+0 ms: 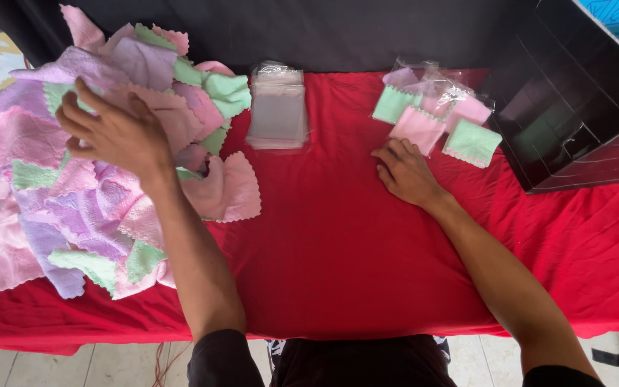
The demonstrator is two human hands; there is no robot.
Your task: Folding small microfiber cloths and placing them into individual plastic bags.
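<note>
From the head camera, the left hand (pixel 112 132) lies with fingers spread and unclenched on top of the heap of pink, lilac and green cloths (pixel 73 193) at the table's left side. The right hand (pixel 404 172) rests loosely open, flat on the red tablecloth (pixel 338 244), just below the bagged cloths (pixel 435 115) (clear sleeves). A stack of empty clear bags (pixel 276 107) sits between.

Fluffy pastel cloths (pixel 73 186), matt red tablecloth (pixel 338 236), glossy clear plastic bags (pixel 276 107).
</note>
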